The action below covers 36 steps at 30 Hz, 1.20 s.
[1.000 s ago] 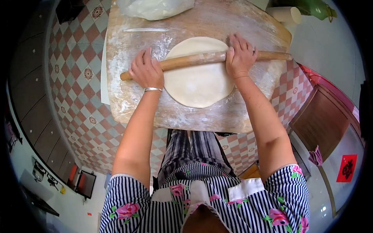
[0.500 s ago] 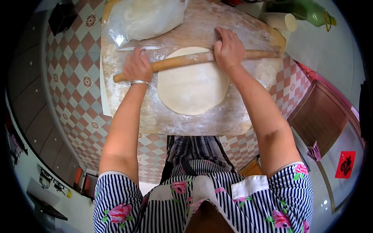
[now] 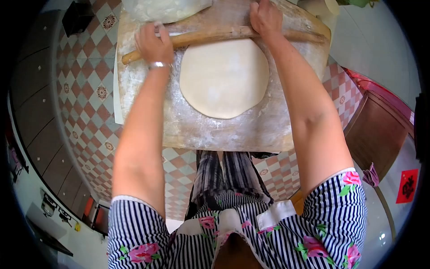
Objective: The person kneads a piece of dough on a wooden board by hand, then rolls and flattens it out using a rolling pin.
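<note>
The long tan wooden rolling pin (image 3: pixel 197 38) has moved to the far edge of the flat cream dough (image 3: pixel 224 78) on the floured worktop (image 3: pixel 224 136). My left hand (image 3: pixel 153 44) and right hand (image 3: pixel 266 19) curl over it, likely spaced for even pressure.

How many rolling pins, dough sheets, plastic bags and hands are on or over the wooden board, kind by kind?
Rolling pin: 1
Dough sheet: 1
Plastic bag, partly out of view: 1
Hands, left hand and right hand: 2
Total: 5
</note>
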Each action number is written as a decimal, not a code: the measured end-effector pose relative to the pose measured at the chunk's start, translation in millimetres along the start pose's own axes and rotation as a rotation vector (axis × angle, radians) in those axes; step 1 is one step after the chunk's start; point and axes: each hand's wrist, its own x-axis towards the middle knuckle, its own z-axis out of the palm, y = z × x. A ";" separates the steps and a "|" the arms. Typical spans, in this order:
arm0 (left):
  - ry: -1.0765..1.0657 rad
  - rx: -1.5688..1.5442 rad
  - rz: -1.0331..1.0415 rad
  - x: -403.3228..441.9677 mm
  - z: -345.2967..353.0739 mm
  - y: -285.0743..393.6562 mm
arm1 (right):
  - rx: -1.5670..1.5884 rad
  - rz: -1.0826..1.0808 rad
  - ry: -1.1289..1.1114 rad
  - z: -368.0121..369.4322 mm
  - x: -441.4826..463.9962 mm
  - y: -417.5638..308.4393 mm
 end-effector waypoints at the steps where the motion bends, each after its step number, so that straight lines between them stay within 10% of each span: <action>1: 0.065 -0.037 0.034 -24.5 -2.2 7.1 | -0.057 -0.104 0.099 4.5 -2.8 9.0; 9: -0.421 -0.052 -0.599 -108.6 -20.3 53.2 | -0.370 -0.876 0.234 3.4 -107.1 115.0; 17: -0.684 -0.171 -0.722 -237.1 -99.2 78.4 | -0.391 -0.806 -0.026 -13.8 -219.0 172.7; 20: -0.179 -0.071 -0.237 -249.2 -120.8 58.7 | -0.399 -0.689 0.021 -11.3 -254.8 173.6; 25: -0.280 0.206 -0.067 -233.6 -73.6 5.5 | -0.508 -0.341 0.380 25.8 -244.2 159.1; 36: -0.223 0.096 -0.049 -96.2 -31.7 5.2 | -0.286 -0.399 0.275 13.9 -95.5 91.8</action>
